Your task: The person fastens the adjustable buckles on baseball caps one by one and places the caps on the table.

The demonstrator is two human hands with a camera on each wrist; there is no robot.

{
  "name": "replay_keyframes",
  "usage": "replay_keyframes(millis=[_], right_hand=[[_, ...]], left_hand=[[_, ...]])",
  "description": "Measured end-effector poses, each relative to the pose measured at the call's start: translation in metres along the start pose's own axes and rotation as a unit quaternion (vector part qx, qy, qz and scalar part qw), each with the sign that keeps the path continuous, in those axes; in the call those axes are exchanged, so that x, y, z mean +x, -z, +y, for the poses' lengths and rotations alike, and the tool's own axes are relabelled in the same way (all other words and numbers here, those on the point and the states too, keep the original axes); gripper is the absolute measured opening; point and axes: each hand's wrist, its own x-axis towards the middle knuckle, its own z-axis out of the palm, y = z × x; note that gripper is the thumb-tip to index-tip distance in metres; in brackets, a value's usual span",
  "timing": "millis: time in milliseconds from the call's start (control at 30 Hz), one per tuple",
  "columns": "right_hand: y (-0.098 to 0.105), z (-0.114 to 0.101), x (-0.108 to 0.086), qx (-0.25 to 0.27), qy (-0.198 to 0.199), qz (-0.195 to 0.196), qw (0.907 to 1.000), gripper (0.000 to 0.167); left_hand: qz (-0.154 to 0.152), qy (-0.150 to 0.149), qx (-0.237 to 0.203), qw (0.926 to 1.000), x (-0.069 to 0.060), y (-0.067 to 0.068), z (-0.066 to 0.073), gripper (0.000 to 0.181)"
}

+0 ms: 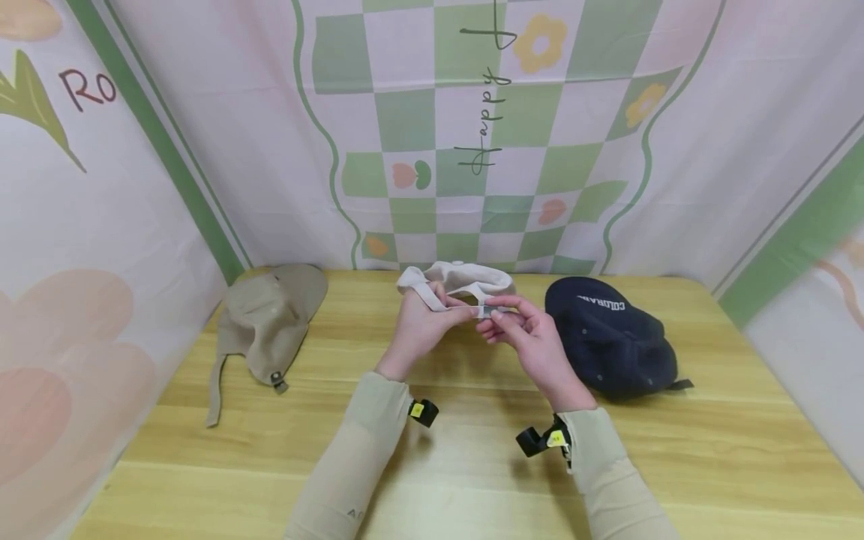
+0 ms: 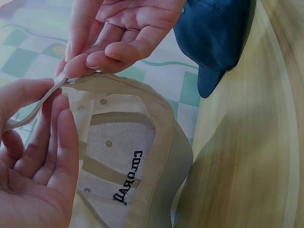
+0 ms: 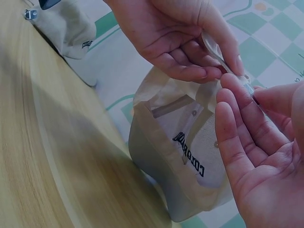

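Note:
Both hands hold a cream cap (image 1: 475, 279) above the table, its crown's inside turned towards me and reversed dark lettering (image 2: 129, 178) showing through. My left hand (image 1: 421, 326) pinches the cap's back strap (image 2: 35, 110) between thumb and fingers. Close beside it, my right hand (image 1: 533, 341) pinches the strap's metal buckle (image 1: 487, 310) with thumb and fingertips. The two hands' fingertips nearly meet at the buckle. Whether the strap runs through the buckle is hidden by the fingers.
A khaki cap (image 1: 266, 319) lies at the left of the wooden table (image 1: 445, 480), its strap hanging loose. To the right lies a navy cap (image 1: 610, 341) with white lettering. A printed curtain (image 1: 472, 217) stands behind the table.

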Motion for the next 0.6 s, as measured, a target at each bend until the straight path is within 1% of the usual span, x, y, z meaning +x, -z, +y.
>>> replay_keyframes(millis=[133,400,500,600], right_hand=[[-0.0003,0.0012,-0.0001,0.001,-0.002,0.001,1.0,0.03],[-0.0012,0.0016,-0.0003,-0.001,-0.003,0.004,1.0,0.028],[-0.0012,0.001,-0.0006,-0.002,-0.002,0.004,1.0,0.028],[-0.0005,0.0004,-0.0007,-0.003,0.002,0.006,1.0,0.029]], left_hand=[[-0.001,0.001,-0.007,1.0,-0.0003,-0.0012,-0.0014,0.047],[0.0,0.004,-0.002,1.0,-0.0005,-0.0019,-0.0019,0.043],[-0.001,0.0,0.006,1.0,-0.0008,0.0003,-0.0034,0.034],[-0.013,-0.009,0.013,0.9998,-0.0006,0.0031,-0.0056,0.019]])
